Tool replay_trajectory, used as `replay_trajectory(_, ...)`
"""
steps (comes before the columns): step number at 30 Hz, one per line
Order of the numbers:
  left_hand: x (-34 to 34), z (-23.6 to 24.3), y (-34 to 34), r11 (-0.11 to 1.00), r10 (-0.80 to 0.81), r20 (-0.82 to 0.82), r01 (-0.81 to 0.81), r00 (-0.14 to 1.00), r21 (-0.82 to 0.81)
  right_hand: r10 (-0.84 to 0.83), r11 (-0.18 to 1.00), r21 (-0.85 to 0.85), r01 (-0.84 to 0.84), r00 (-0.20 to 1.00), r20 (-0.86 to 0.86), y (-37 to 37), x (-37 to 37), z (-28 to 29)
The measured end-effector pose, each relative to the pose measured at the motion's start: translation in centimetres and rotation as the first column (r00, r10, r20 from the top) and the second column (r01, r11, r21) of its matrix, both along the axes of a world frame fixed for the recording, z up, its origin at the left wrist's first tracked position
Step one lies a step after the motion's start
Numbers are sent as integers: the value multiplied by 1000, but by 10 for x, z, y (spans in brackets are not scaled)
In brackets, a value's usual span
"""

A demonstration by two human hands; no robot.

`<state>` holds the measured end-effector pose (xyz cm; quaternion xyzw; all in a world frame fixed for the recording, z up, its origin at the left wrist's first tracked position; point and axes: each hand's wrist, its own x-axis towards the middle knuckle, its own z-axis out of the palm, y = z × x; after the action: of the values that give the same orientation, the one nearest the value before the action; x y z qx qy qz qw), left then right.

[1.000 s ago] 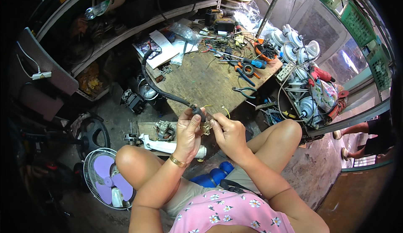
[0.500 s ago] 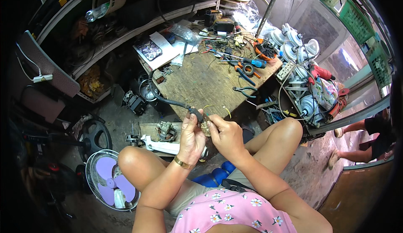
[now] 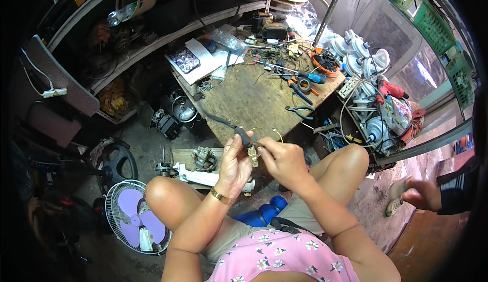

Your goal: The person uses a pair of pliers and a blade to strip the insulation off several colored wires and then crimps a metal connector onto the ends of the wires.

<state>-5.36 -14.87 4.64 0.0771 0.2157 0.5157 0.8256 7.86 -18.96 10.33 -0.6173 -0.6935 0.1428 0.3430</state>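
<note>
My left hand (image 3: 234,167) grips a dark rubber sleeve (image 3: 243,137) on the end of a thick black cable (image 3: 216,117). A small brass-coloured fitting (image 3: 252,157) hangs just below the sleeve, between my hands. My right hand (image 3: 282,160) is closed on something thin and dark beside that fitting, too small to name. A thin yellow wire loops behind my fingers. The wooden work table (image 3: 244,99) is beyond them, holding pliers (image 3: 300,111), a tape roll (image 3: 304,84), screwdrivers, loose wires and papers (image 3: 198,53).
A purple-bladed fan (image 3: 134,220) stands at lower left. Metal parts and a white arm-like piece (image 3: 208,176) lie below the table. White fittings and a red tool (image 3: 391,90) crowd the right bench. Another person (image 3: 424,190) is at the right doorway.
My hands and the sleeve have shifted slightly right in the picture, as has the scene. The cable's far end has dropped from the papers toward the table's left edge. The other person has come closer.
</note>
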Motion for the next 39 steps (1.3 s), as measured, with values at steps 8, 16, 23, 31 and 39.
replay_trajectory(8,-4,-2,0,975,-204,111,212,973,-70,229,959,131,-252,959,167,10,50,9)
replay_trajectory(16,-4,9,-6,938,-321,44,324,946,-127,386,872,19,-488,712,587,18,59,40)
replay_trajectory(23,-1,4,-9,953,-302,-30,301,953,-44,414,832,55,-551,686,598,20,46,37)
replay_trajectory(31,-1,14,-15,965,-261,-46,259,964,-51,411,840,51,-541,694,591,19,42,36)
replay_trajectory(39,5,16,-24,982,-187,-125,183,974,-41,378,866,35,-499,699,608,16,41,36)
